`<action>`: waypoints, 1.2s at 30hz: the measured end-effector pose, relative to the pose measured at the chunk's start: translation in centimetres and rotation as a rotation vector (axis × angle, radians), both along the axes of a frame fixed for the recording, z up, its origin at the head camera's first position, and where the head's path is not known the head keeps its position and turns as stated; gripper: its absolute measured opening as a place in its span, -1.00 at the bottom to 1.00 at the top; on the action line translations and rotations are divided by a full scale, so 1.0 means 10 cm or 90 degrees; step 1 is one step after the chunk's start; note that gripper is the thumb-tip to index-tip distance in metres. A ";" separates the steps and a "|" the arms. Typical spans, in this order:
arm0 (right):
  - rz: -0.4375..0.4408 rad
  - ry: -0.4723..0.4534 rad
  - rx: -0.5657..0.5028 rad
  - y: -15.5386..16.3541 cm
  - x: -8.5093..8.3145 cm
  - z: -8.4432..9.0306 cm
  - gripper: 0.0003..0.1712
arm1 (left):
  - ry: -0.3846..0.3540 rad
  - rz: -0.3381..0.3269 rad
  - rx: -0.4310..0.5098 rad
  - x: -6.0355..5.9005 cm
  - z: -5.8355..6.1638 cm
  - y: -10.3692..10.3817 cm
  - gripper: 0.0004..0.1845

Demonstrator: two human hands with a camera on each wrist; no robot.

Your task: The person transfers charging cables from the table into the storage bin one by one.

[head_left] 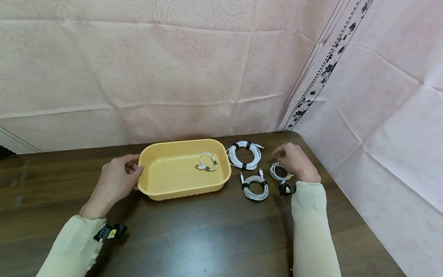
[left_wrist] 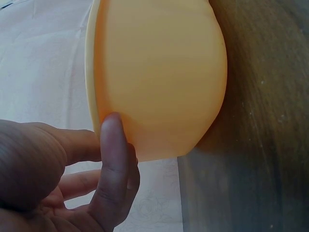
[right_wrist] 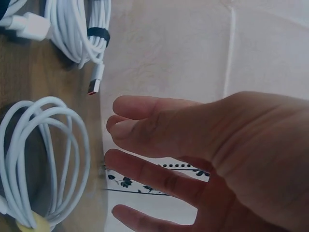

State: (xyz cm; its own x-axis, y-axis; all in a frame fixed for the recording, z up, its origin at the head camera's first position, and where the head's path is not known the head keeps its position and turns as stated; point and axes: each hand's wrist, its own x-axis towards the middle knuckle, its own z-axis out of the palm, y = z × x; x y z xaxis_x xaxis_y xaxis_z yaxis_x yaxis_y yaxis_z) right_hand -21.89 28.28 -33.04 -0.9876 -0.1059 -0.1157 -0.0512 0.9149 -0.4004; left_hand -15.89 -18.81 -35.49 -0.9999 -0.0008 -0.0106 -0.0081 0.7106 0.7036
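- Bare and slack, my right hand [head_left: 294, 161] hovered with its fingers [right_wrist: 145, 107] spread and gripping nothing, just above the small white cable coil [head_left: 279, 172] on the counter [head_left: 194, 234].
- That small coil lay directly under and slightly to the left of my palm, flat on the wood, its loop stretched roughly along the line of my forearm; the wrist view showed it [right_wrist: 41, 159] just beside my fingertips, not touching them.
- My right hand was far nearer to it than my left.
- My left hand [head_left: 115, 182] rested against the left end of the yellow plastic tray [head_left: 152, 154], the fingers lightly curled about its rim and the thumb [left_wrist: 112, 159] pressed to its outer wall [left_wrist: 159, 77].
- In the tray lay one short white cable [head_left: 207, 161], towards its right end.
- Between tray and right hand lay two larger coils bound with black ties: the big coil [head_left: 243, 156] farther back, the middle coil [head_left: 256, 187] nearer me.
- Nothing stood between my right hand and the small coil; the middle coil lay in the path towards the tray.
- Pink cloth [head_left: 173, 69] hung behind the counter.
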 end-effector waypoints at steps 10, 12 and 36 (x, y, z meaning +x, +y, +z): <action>0.008 0.011 0.010 0.07 -0.03 -0.07 -0.59 | 0.009 -0.001 -0.003 0.00 0.00 0.00 -0.51; 0.003 0.002 0.009 0.08 -0.02 -0.07 -0.60 | 0.012 -0.002 -0.002 0.00 0.00 -0.01 -0.52; -0.022 -0.079 0.003 0.13 -0.04 -0.13 -0.63 | 0.007 -0.001 -0.004 0.00 0.00 0.00 -0.52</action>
State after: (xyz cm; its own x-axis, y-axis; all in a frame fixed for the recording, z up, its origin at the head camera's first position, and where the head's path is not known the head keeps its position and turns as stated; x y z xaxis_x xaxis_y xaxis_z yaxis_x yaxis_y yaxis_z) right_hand -22.24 29.59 -34.35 -0.9685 -0.0714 -0.2384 0.0302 0.9172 -0.3973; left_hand -15.87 -18.84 -35.50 -1.0000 0.0003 0.0009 0.0008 0.7148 0.6993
